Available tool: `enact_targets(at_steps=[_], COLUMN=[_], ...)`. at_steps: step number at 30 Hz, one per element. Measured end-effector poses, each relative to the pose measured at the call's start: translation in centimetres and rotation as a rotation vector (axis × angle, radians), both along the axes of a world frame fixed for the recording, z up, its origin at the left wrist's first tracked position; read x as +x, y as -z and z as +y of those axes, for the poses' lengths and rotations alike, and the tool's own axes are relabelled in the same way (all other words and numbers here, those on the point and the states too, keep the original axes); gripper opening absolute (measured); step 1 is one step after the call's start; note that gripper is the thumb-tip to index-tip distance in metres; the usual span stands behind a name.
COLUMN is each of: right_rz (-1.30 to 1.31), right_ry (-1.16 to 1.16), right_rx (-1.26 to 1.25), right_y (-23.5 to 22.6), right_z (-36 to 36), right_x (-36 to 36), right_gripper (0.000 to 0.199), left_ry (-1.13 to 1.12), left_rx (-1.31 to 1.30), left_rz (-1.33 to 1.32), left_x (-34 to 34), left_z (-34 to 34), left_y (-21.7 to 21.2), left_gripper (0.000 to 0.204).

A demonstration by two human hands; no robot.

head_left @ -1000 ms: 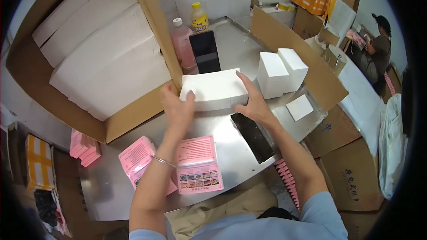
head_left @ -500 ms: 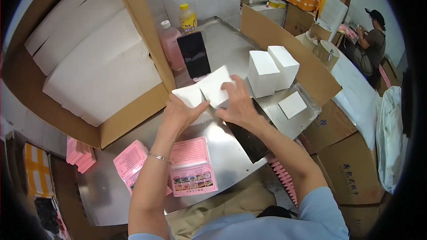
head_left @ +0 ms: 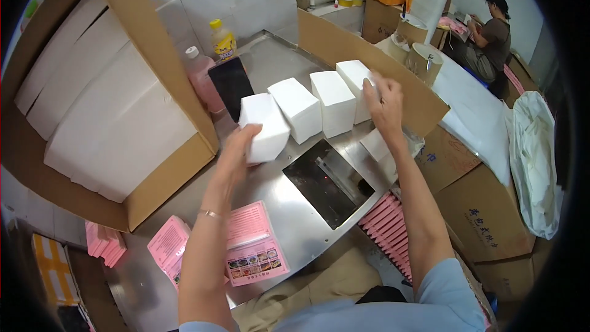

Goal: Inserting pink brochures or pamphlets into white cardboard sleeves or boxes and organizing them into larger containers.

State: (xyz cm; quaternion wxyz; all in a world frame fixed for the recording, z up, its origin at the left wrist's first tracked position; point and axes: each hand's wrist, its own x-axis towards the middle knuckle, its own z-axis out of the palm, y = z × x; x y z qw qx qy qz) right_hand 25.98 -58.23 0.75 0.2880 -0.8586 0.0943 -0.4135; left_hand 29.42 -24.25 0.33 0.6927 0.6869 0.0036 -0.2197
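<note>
Four-sided blocks of white paper napkins stand in a row across the steel table [head_left: 270,181]. My left hand [head_left: 235,150] grips the leftmost napkin stack [head_left: 263,124], its thumb along the near side. Beside it are a second stack [head_left: 296,107] and a third stack [head_left: 333,103]. At the right end, my right hand [head_left: 387,103] is against the right side of the last stack [head_left: 356,83], thumb and fingers apart and slightly blurred. A low white pad [head_left: 376,144] lies partly behind my right forearm.
A dark rectangular opening [head_left: 329,184] is cut into the table. Printed pink packets [head_left: 255,243] lie near its front edge. An open carton [head_left: 166,178] of white stacks stands left; a phone [head_left: 232,89] leans by bottles. A cardboard panel [head_left: 375,64] borders the right. Another person [head_left: 495,37] sits beyond.
The two stacks my hands were holding now stand left of the other two. My right hand has moved right to the end stack; my left hand holds the leftmost. The table opening is now uncovered.
</note>
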Motion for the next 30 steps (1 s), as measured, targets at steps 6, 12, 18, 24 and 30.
enact_targets(at_steps=[6, 12, 18, 24, 30], right_rz=[0.113, -0.11, -0.143, -0.026, 0.356], right_ry=[-0.271, -0.29, -0.487, -0.222, -0.134], right_rx=[0.409, 0.627, 0.649, -0.202, -0.381], right_y=[1.4, 4.2, 5.4, 4.3, 4.3], right_z=[-0.7, -0.6, 1.7, 2.0, 5.8], right_x=[-3.4, -7.2, -7.7, -11.1, -15.4], right_gripper=[0.047, 0.046, 0.047, 0.034, 0.039], left_ry=[-0.116, -0.078, -0.302, -0.27, 0.274], left_rx=[0.057, 0.04, -0.01, 0.032, 0.244], left_rz=[-0.001, -0.265, -0.506, -0.507, -0.656], left_x=[2.5, 6.2, 14.8, 15.1, 3.1], left_z=[-3.0, -7.6, -14.8, -15.3, -8.1], left_y=[1.1, 0.6, 3.9, 2.5, 0.5], left_gripper=[0.063, 0.06, 0.079, 0.081, 0.037])
